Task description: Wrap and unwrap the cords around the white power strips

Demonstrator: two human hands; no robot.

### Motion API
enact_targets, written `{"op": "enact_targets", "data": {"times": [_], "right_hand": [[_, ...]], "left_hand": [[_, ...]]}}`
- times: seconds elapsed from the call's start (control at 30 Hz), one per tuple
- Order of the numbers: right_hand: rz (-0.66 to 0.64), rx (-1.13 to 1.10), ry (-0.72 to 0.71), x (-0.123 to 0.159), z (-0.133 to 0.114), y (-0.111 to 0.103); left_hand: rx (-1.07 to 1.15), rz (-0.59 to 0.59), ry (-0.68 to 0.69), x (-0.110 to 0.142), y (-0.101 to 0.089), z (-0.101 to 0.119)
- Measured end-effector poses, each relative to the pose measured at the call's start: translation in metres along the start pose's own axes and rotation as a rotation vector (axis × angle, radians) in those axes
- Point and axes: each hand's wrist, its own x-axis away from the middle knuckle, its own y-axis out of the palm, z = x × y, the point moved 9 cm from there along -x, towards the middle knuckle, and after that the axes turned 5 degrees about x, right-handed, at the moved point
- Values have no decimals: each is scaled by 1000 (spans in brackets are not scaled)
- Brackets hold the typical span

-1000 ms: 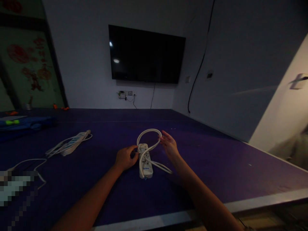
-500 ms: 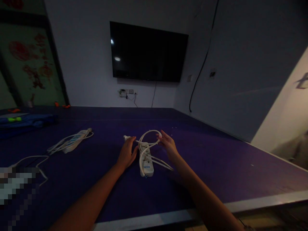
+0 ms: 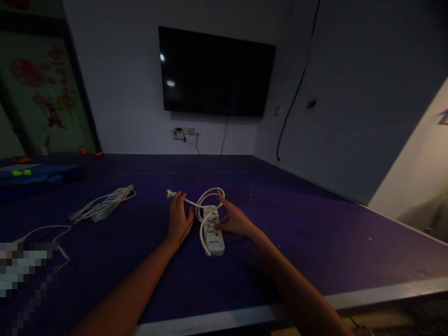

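power strip: white oblong plastic power strip (image 3: 213,229) lying flat on the dark purple tabletop (image 3: 315,233), mid-width, nearer the near edge than the far edge.
long axis: running near edge to far edge, slightly tilted; labelled end toward the near edge.
cord: white round cable (image 3: 205,205) looped over the far end of the strip, one strand trailing along its left side; white plug (image 3: 169,192) lying toward the far-left, beyond the left fingertips.
left hand (image 3: 179,220): flat on the tabletop just left of the strip, fingers spread and extended, gripping nothing; cord passing close by the fingertips, contact not resolvable.
right hand (image 3: 235,221): reaching in from the right side, fingers loosely open, tips resting on the strip's upper face; no closed grasp visible.
nearer hand: right, touching the strip; left just beside.
second strip: white power strip with bundled cord (image 3: 103,207) well apart toward the left edge.
hard to make out: dim light; sockets and switch indistinct; lower-left region pixelated.
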Motion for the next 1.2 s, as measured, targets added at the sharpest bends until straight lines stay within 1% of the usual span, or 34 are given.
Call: {"op": "enact_targets", "data": {"times": [0.07,0.13,0.2,0.27,0.33,0.47,0.53,0.6,0.67,0.73,0.8,0.87,0.97,1.13,1.2], "right_hand": [[-6,21,-4,0,-2,2],[17,66,-28,-1,-4,1],[74,131,-54,-2,-7,-5],[175,206,-46,-2,-7,-15],[305,272,5,0,-4,-29],[588,350,130,14,4,-59],[693,360,171,21,8,-71],[755,364,215,27,15,-79],[778,380,282,30,23,-84],[763,407,368,32,33,-85],[731,441,458,34,43,-85],[705,465,544,36,53,-86],[702,445,655,43,70,-90],[748,402,782,58,98,-105],[763,414,845,65,109,-111]], "left_hand": [[-4,11,17,-1,-3,2],[-4,24,36,-2,-6,7],[1,31,54,-2,-8,12],[16,0,85,-2,-6,18],[42,-81,134,0,2,25],[101,-315,230,10,25,40],[129,-440,242,15,37,45],[157,-566,228,22,49,48],[184,-672,199,28,60,49],[203,-747,182,33,68,50],[202,-801,194,38,72,52],[171,-836,235,42,74,54],[92,-843,275,43,75,55],[-37,-836,240,41,75,52],[-107,-805,231,40,74,53]]}}
